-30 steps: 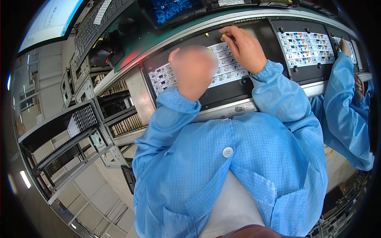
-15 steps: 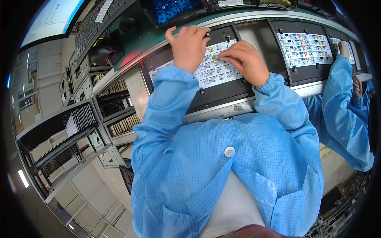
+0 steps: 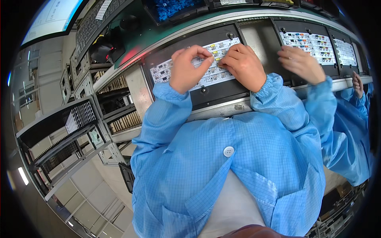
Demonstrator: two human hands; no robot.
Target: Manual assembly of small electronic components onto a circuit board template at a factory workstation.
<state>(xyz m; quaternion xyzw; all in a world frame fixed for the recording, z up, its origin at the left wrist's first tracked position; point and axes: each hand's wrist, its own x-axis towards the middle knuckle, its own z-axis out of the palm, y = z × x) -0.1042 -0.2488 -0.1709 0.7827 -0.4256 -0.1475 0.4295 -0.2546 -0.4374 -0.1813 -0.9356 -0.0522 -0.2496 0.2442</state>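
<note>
Both hands meet over the white board [image 3: 198, 67] lying in a black tray [image 3: 222, 93] for steadiness: left hand [image 3: 186, 71] and right hand [image 3: 244, 65] curled, fingertips pinching a small part, barely visible.

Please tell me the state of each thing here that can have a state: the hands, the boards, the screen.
left hand: on the white circuit board, fingers bent
right hand: on the same board, fingertips pinched together
black tray: holding that board
next circuit board: flat in its tray, a co-worker's hand on it
screen: lit
</note>
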